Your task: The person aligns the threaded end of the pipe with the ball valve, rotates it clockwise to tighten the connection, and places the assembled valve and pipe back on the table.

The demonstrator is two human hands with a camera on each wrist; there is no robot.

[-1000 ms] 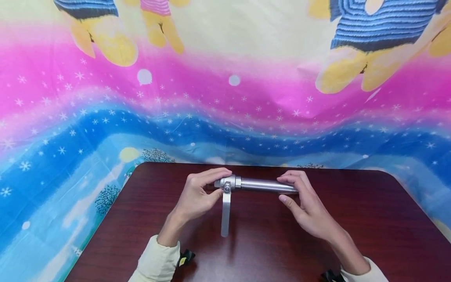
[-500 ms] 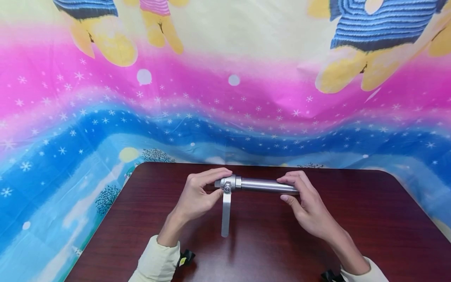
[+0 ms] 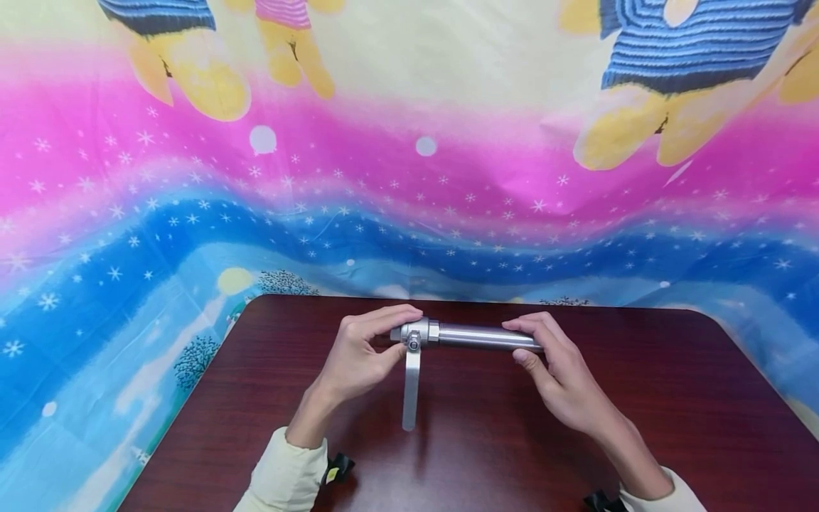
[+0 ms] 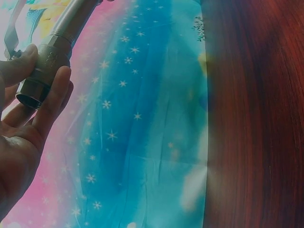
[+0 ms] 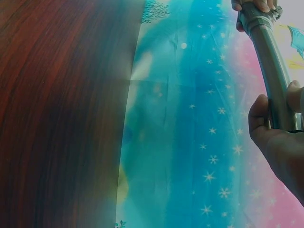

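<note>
A metal ball valve with a flat lever handle is joined to a steel pipe, held level above the table in the head view. The lever points toward the person. My left hand grips the valve body between thumb and fingers; its open end shows in the left wrist view. Around the pipe's far right end my right hand curls its fingers and thumb. In the right wrist view that hand holds the pipe near its end.
A dark reddish-brown table lies beneath the hands. Behind it hangs a colourful cloth with snowflakes and cartoon figures. Black straps sit at the wrists by the pale sleeves.
My right thumb has shifted slightly up and right against the pipe. The left hand, valve and lever stay almost in the same place.
</note>
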